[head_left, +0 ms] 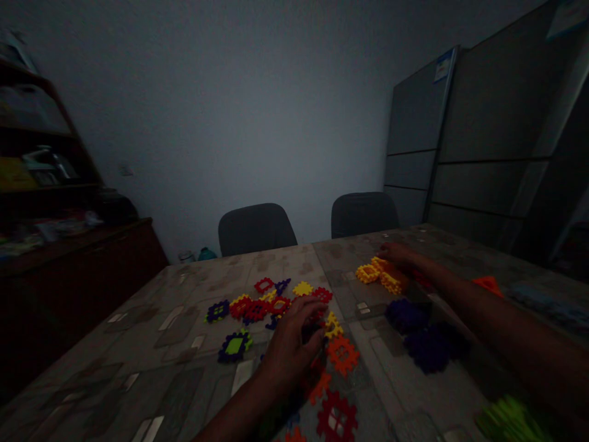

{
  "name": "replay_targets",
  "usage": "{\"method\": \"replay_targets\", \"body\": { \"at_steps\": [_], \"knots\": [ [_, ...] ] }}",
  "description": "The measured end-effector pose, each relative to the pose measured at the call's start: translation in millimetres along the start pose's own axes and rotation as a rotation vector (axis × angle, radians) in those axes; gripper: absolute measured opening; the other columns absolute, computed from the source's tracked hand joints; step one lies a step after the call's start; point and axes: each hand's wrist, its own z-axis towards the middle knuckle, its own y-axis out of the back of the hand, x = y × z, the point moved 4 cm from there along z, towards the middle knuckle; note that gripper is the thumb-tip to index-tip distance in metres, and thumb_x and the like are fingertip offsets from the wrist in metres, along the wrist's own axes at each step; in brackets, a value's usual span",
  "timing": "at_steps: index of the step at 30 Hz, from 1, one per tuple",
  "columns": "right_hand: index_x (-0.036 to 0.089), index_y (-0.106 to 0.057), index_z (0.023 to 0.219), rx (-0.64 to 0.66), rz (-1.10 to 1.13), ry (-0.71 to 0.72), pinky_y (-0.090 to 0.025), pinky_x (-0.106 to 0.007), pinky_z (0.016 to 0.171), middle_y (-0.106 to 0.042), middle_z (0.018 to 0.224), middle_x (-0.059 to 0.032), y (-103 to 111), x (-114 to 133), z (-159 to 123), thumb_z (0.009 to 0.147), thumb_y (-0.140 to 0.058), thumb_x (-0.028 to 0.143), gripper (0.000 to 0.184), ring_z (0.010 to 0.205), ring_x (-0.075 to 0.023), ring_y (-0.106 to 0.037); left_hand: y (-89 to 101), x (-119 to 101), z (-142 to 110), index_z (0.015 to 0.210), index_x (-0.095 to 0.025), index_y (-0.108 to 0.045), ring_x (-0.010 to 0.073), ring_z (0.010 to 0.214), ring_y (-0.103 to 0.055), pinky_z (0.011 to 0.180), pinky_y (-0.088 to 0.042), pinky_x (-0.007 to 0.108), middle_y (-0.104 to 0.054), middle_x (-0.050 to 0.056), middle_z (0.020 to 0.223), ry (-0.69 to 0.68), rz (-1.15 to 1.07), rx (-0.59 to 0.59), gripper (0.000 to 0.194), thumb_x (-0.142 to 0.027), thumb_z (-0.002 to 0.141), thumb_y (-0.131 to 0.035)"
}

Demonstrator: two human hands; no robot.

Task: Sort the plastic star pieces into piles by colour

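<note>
My left hand (294, 337) is over the right side of a loose pile of toothed plastic building pieces. Its fingers are curved with the thumb apart, and nothing shows held between them. Near it lie a yellow piece (333, 325), an orange piece (343, 354) and a red piece (337, 417). My right hand (396, 253) reaches to the far right, at a group of yellow pieces (368, 273). Its fingers are dim and partly hidden, so I cannot make out a grip. Dark purple pieces (427, 347) are stacked below the right forearm.
Green pieces (508, 420) sit at the near right, with an orange piece (486, 284) beyond the right forearm. Two dark chairs (255, 228) stand behind the patterned table (179, 319). Shelves (46, 132) are at left, a grey cabinet (414, 123) at right.
</note>
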Motion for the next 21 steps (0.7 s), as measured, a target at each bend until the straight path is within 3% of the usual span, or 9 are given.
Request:
{"method": "replay_targets", "body": {
  "at_steps": [6,15,21],
  "knots": [
    [0.021,-0.065,0.128,0.118,-0.040,-0.095,-0.059,-0.044,0.091,-0.066,0.130,-0.0084,7,-12,-2,0.102,-0.066,0.038,0.032,0.108,-0.0236,-0.068,7.1,-7,-4,0.117,-0.018,-0.075,0.0329,0.127,-0.063,0.109,-0.049,0.050,-0.069,0.017,0.132,0.003,-0.001,-0.007,0.037,-0.023,0.083,-0.060],
    [0.021,-0.066,0.128,0.142,-0.015,-0.088,-0.059,-0.044,0.091,-0.066,0.131,-0.0077,1,7,-8,0.101,-0.067,0.039,0.032,0.108,-0.0246,-0.068,31.9,-16,-18,0.119,-0.025,-0.074,0.0313,0.130,-0.062,0.109,-0.050,0.048,-0.069,0.011,0.134,-0.018,-0.002,0.000,0.034,-0.025,0.088,-0.063],
    [0.021,-0.066,0.127,0.066,0.036,-0.078,-0.059,-0.045,0.092,-0.067,0.130,-0.0084,33,17,-21,0.101,-0.067,0.038,0.031,0.108,-0.0237,-0.068,59.2,-8,-43,0.120,-0.033,-0.075,0.0307,0.130,-0.062,0.100,-0.056,0.044,-0.068,0.007,0.139,0.058,0.051,-0.050,0.028,-0.034,0.093,-0.064]
  ]
}}
